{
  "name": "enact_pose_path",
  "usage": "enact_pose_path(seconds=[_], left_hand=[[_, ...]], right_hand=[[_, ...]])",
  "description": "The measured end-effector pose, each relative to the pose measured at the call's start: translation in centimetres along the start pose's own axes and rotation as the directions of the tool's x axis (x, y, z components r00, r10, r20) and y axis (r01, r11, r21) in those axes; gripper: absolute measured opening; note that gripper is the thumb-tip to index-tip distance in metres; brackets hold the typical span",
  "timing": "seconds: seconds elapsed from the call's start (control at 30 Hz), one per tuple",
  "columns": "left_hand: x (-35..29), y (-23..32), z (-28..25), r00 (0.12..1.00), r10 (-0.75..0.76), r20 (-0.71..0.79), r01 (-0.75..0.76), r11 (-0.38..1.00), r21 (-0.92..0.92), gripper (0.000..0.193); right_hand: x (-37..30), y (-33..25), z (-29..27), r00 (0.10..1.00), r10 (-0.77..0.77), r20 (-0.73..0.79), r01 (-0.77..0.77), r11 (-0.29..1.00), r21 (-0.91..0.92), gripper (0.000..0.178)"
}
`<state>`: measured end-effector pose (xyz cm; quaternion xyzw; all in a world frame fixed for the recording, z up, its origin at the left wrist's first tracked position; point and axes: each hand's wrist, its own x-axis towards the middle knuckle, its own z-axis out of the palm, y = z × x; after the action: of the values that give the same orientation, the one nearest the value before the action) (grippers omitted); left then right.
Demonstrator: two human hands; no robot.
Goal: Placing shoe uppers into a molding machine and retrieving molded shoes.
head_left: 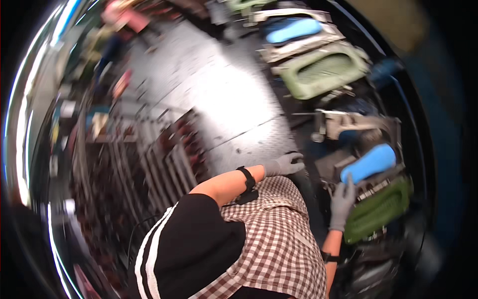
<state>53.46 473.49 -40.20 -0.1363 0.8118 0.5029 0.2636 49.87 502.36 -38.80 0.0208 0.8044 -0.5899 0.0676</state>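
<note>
The right hand [343,203] touches a blue sole [371,162] at three o'clock, grip unclear; the left hand's [285,165] fingers are apart.

"Where does your view look from?"
"From my head, through the left of two side-by-side fisheyes, facing down past my checked garment [279,239]"
"And how near?"
"Close over my left hand [285,163] and right hand [342,203], yet wide enough for the floor [234,99] beyond, bending toward a dark round rim"
</note>
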Motion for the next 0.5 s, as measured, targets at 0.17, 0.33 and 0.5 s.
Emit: enact_pose_path(seconds=[0.17, 0.33, 0.5], left_hand=[[-15.2, -16.5, -0.5, 0.548, -0.452, -0.704, 0.135, 0.878, -0.458, 0.052], [-30.8, -26.1, 6.3, -0.003, -0.676, -0.737, 0.016, 0.737, -0.676, 0.043], [-41.5, -26.9, 16.7, -0.466, -0.65, -0.6, 0.108, 0.631, -0.768, 0.043]], right_hand=[[1.1, -1.0, 0.3, 0.961, -0.156, 0.229, 0.177, 0.981, -0.073, 0.036], [-0.3, -4.4, 7.0, 0.802, -0.295, 0.52, 0.27, 0.955, 0.125, 0.038], [-4.9, -9.7, 16.7, 0.587, -0.206, 0.783, 0.22, 0.971, 0.09, 0.035]])
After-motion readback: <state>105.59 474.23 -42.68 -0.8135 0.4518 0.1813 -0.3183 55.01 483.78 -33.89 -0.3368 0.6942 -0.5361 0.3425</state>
